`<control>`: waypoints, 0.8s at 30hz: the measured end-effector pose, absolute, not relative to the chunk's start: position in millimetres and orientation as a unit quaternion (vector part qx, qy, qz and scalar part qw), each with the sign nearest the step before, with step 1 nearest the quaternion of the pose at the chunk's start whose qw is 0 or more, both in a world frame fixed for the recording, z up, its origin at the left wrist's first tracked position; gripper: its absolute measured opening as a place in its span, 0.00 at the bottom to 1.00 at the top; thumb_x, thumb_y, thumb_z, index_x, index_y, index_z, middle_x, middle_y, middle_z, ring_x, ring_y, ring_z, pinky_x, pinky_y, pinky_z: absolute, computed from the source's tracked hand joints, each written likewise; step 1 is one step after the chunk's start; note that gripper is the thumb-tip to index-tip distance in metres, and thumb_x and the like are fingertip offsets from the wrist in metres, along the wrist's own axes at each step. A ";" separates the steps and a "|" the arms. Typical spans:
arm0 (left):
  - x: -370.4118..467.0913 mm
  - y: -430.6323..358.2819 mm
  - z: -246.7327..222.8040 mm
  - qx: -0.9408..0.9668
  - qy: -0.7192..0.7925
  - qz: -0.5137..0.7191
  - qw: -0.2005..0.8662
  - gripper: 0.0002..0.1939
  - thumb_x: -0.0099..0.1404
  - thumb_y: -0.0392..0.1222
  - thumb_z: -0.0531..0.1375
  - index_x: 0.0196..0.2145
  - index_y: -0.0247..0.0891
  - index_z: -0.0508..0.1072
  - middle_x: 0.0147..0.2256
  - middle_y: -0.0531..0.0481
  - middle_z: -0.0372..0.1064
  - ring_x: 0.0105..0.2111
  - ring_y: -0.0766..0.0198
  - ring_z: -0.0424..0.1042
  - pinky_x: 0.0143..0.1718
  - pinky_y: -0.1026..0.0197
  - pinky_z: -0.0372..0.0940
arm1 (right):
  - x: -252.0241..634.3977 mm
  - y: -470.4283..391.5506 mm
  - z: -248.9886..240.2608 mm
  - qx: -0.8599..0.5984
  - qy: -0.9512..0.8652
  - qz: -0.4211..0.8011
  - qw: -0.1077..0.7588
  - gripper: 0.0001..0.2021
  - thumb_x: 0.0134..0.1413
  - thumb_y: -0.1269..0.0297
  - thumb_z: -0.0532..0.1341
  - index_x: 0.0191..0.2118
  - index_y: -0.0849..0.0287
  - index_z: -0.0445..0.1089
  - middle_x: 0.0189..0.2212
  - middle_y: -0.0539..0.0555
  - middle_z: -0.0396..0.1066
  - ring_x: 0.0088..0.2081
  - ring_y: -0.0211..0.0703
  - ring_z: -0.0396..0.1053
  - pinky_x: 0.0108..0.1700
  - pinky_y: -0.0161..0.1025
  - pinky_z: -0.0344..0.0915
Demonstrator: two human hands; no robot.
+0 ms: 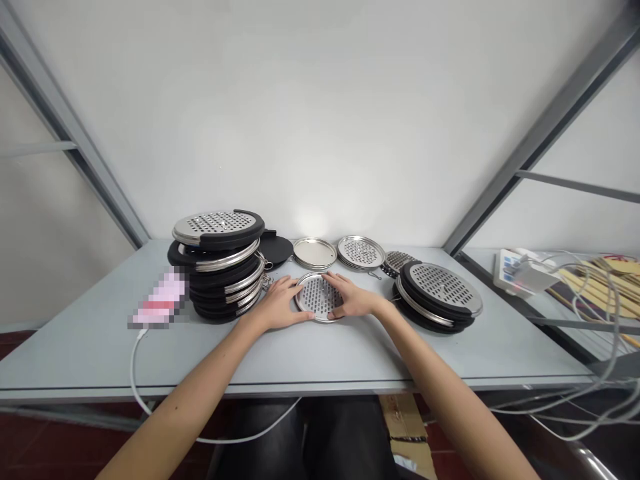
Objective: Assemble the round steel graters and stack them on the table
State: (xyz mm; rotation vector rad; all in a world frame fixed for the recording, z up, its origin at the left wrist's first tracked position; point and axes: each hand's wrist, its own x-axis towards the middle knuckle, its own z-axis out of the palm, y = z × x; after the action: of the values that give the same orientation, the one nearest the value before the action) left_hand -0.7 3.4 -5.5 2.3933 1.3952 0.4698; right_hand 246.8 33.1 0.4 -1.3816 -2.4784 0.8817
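A round metal grater plate (pixel 317 298) with rows of holes lies flat on the table in front of me. My left hand (pixel 281 305) grips its left edge, thumb along the near rim and fingers at the far side. On the right side my right hand (pixel 351 297) clasps the same plate, its fingers reaching over the top and its thumb at the near rim. Just behind it sit a stack of plain round metal plates (pixel 315 251) and a stack of perforated plates (pixel 361 253).
A tall stack of black-edged graters (pixel 225 293) stands at left, a shorter stack (pixel 437 297) at right. Behind the tall one lies a black disc (pixel 277 250). A pixelated object (pixel 159 300) with a white cable is at far left. A power strip (pixel 515 270) sits beyond the right frame post.
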 end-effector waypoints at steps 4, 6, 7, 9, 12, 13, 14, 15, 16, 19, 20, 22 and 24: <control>-2.6 4.0 -1.3 0.849 0.479 0.157 0.157 0.43 0.55 0.68 0.61 0.59 0.35 0.65 0.63 0.35 0.55 0.65 0.42 0.48 0.64 0.42 0.48 | 255.1 29.2 2.5 -0.438 -0.830 0.322 0.124 0.51 0.41 0.53 0.70 0.69 0.59 0.45 0.70 0.64 0.37 0.70 0.62 0.32 0.67 0.60 0.41; -4.3 4.4 -0.3 0.850 0.479 0.151 0.159 0.43 0.56 0.68 0.60 0.59 0.35 0.65 0.64 0.35 0.54 0.66 0.43 0.48 0.64 0.43 0.48 | 258.6 31.1 4.2 -0.423 -0.827 0.337 0.153 0.46 0.44 0.53 0.69 0.67 0.58 0.51 0.68 0.63 0.46 0.68 0.60 0.43 0.67 0.58 0.46; -5.2 4.5 0.0 0.849 0.481 0.147 0.163 0.43 0.56 0.68 0.60 0.60 0.36 0.64 0.64 0.35 0.53 0.66 0.43 0.47 0.64 0.43 0.48 | 259.5 33.4 5.5 -0.420 -0.822 0.342 0.175 0.42 0.46 0.54 0.68 0.65 0.58 0.55 0.66 0.62 0.52 0.66 0.59 0.50 0.66 0.57 0.50; -7.2 4.6 0.4 0.848 0.481 0.142 0.171 0.43 0.57 0.68 0.59 0.61 0.36 0.63 0.65 0.36 0.51 0.66 0.44 0.47 0.64 0.44 0.48 | 259.6 41.2 9.1 -0.438 -0.801 0.324 0.249 0.31 0.50 0.56 0.65 0.60 0.58 0.63 0.60 0.61 0.63 0.60 0.55 0.61 0.63 0.54 0.57; -9.5 4.4 0.8 0.849 0.475 0.149 0.176 0.41 0.58 0.67 0.58 0.61 0.39 0.63 0.65 0.37 0.50 0.66 0.45 0.47 0.64 0.45 0.48 | 255.2 59.2 13.5 -0.494 -0.738 0.222 0.402 0.17 0.55 0.61 0.59 0.50 0.58 0.71 0.51 0.58 0.72 0.54 0.51 0.67 0.59 0.52 0.60; -9.8 4.2 1.0 0.850 0.472 0.154 0.175 0.40 0.59 0.67 0.58 0.61 0.39 0.63 0.65 0.38 0.50 0.66 0.45 0.48 0.64 0.45 0.48 | 252.9 65.9 13.8 -0.504 -0.722 0.183 0.437 0.15 0.54 0.63 0.58 0.47 0.58 0.72 0.49 0.58 0.73 0.53 0.51 0.68 0.58 0.52 0.61; -10.0 3.9 1.3 0.851 0.470 0.157 0.175 0.40 0.59 0.67 0.58 0.61 0.40 0.63 0.65 0.38 0.50 0.65 0.45 0.49 0.64 0.46 0.49 | 250.3 72.4 13.0 -0.509 -0.713 0.148 0.459 0.14 0.54 0.64 0.58 0.45 0.58 0.72 0.47 0.57 0.74 0.52 0.51 0.69 0.57 0.52 0.61; -10.0 3.5 1.7 0.850 0.471 0.157 0.176 0.40 0.59 0.67 0.58 0.61 0.40 0.63 0.65 0.38 0.51 0.65 0.45 0.50 0.64 0.45 0.49 | 247.7 78.4 11.2 -0.511 -0.709 0.116 0.472 0.13 0.53 0.66 0.58 0.44 0.58 0.73 0.46 0.57 0.75 0.50 0.51 0.69 0.56 0.52 0.61; -9.8 3.1 2.1 0.849 0.473 0.155 0.178 0.40 0.59 0.67 0.58 0.62 0.40 0.62 0.65 0.39 0.51 0.65 0.45 0.50 0.64 0.45 0.49 | 245.2 83.6 8.2 -0.515 -0.706 0.085 0.479 0.13 0.52 0.67 0.57 0.43 0.59 0.73 0.45 0.58 0.75 0.50 0.52 0.69 0.56 0.51 0.62; -9.1 2.0 3.1 0.845 0.480 0.148 0.184 0.40 0.60 0.66 0.58 0.62 0.40 0.61 0.65 0.38 0.50 0.65 0.44 0.50 0.64 0.45 0.50 | 240.9 93.3 -4.6 -0.528 -0.712 -0.009 0.463 0.14 0.51 0.71 0.56 0.44 0.62 0.73 0.44 0.60 0.74 0.49 0.54 0.67 0.55 0.50 0.61; -8.9 1.8 3.3 0.845 0.480 0.148 0.184 0.40 0.60 0.66 0.58 0.62 0.40 0.61 0.65 0.38 0.50 0.65 0.44 0.50 0.64 0.45 0.50 | 241.2 94.5 -9.2 -0.533 -0.716 -0.035 0.450 0.15 0.51 0.72 0.56 0.44 0.63 0.73 0.44 0.61 0.74 0.49 0.54 0.66 0.55 0.50 0.60; -8.8 1.4 3.6 0.845 0.479 0.151 0.183 0.40 0.60 0.65 0.58 0.62 0.39 0.61 0.65 0.37 0.50 0.65 0.44 0.50 0.64 0.44 0.50 | 244.6 94.9 -16.7 -0.553 -0.714 -0.069 0.424 0.16 0.51 0.73 0.55 0.45 0.64 0.73 0.44 0.62 0.74 0.50 0.55 0.65 0.55 0.50 0.59; -8.8 1.2 3.8 0.847 0.475 0.155 0.183 0.39 0.60 0.65 0.58 0.62 0.39 0.62 0.64 0.37 0.51 0.64 0.44 0.52 0.63 0.44 0.51 | 250.5 93.7 -21.4 -0.584 -0.701 -0.080 0.402 0.17 0.50 0.73 0.55 0.45 0.64 0.74 0.42 0.61 0.75 0.50 0.56 0.65 0.55 0.50 0.58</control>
State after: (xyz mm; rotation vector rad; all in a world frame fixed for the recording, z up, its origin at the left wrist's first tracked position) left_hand -8.8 1.2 3.8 2.3885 1.3400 0.4385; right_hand 250.5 93.7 -21.4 -1.4765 -1.7707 -0.2034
